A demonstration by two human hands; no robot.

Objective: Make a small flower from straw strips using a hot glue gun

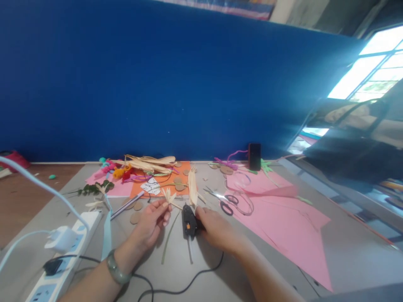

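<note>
Taking the black glue gun as the anchor here, lying flat on the grey surface with its orange trigger showing. Got the right hand coming in from the gun's right side, grip closed round its rear end. Just left of the gun, got the left hand, grip pinched together on a little straw flower, with the bloom sitting just up-left of the gun's nozzle. Green bangle on that wrist. Straight beyond the nozzle, a long pale husk strip, can't tell if touching the gun or not. Thin green stem lying on the surface between gun and left hand. Black cable trailing off the gun's near side. Scissors a bit to the gun's far right, near the edge of the pink paper. Orange paper beyond the gun to the left, with cardboard discs scattered around and a heap of straw strips further back. Dark phone standing well beyond the gun to the right, against the blue wall. White power strip well off to the gun's left, charger plugged in.
</note>
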